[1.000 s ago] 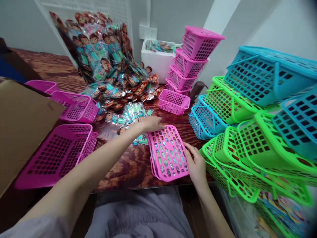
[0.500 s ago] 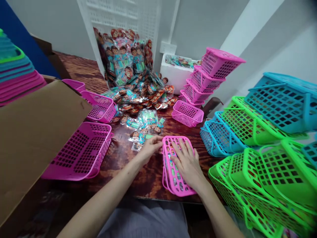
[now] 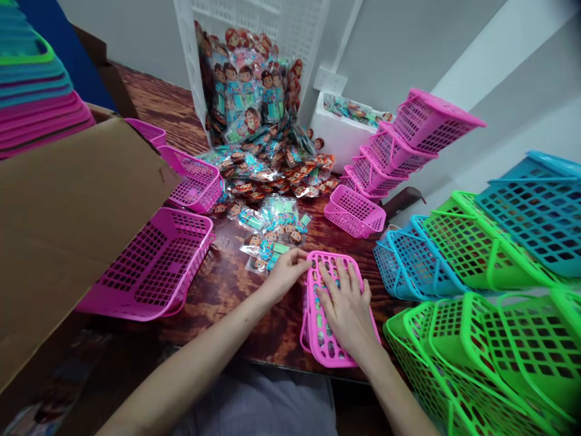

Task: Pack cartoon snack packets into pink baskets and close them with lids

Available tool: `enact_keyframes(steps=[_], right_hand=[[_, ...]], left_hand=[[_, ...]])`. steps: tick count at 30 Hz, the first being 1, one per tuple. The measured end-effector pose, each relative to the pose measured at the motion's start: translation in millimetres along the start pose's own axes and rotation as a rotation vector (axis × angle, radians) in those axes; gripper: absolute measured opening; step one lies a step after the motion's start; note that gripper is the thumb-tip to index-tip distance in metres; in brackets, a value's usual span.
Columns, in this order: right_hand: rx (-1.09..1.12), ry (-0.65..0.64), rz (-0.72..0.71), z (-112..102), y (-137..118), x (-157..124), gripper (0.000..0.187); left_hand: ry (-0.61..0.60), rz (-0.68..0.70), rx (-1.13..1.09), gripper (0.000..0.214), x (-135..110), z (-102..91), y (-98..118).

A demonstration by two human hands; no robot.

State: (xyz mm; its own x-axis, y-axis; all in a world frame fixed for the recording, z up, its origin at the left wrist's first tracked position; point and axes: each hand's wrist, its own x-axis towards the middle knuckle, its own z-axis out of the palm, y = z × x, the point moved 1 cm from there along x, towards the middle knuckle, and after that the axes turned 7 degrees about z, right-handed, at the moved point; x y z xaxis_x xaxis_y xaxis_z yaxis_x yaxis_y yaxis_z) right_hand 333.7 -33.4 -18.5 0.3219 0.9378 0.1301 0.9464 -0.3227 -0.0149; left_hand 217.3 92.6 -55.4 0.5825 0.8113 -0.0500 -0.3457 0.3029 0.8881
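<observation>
A pink basket point(image 3: 305, 321) stands near the table's front edge with a slotted pink lid point(image 3: 323, 348) over it. Printed packets show through the slots. My right hand point(image 3: 348, 309) lies flat on the lid, fingers stretched and spread. At the lid's far left corner, my left hand point(image 3: 287, 275) pinches the rim between thumb and fingers. Just beyond it lie several loose clear packets point(image 3: 276, 227) with cartoon figures and green strips. The basket's right side is hidden under the lid and my right hand.
Pink baskets point(image 3: 158, 272) and a cardboard flap point(image 3: 82, 230) are on the left, below stacked lids point(image 3: 40, 103). Behind are a packet heap point(image 3: 267, 163), a white foam box point(image 3: 338, 133) and stacked pink baskets point(image 3: 385, 151). Blue baskets point(image 3: 415, 260) and green baskets point(image 3: 454, 339) crowd the right.
The view has shifted a little, so most things sit farther right in the picture. Both hands stay on the lid, the left one still at its corner.
</observation>
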Motion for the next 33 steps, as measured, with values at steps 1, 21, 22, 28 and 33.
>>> enact_keyframes(steps=[1,21,22,28,33], right_hand=[[0.001,-0.001,-0.004,0.2,0.7,0.2,0.048],[0.514,0.025,0.075,2.1,26.9,2.3,0.049],[0.500,0.016,0.066,2.6,26.6,2.2,0.048],[0.358,0.001,0.010,1.3,23.3,1.3,0.049],[0.290,-0.020,-0.016,-2.6,20.8,3.3,0.053]], left_hand=[[0.006,0.004,0.003,0.036,0.8,-0.3,-0.1],[0.128,0.611,0.852,0.035,-64.9,9.1,-9.3],[0.103,0.646,0.905,0.037,-68.1,9.4,-8.3],[-0.007,0.719,0.994,0.037,-69.7,2.9,-0.7],[-0.045,0.680,0.852,0.036,-68.0,2.5,4.6]])
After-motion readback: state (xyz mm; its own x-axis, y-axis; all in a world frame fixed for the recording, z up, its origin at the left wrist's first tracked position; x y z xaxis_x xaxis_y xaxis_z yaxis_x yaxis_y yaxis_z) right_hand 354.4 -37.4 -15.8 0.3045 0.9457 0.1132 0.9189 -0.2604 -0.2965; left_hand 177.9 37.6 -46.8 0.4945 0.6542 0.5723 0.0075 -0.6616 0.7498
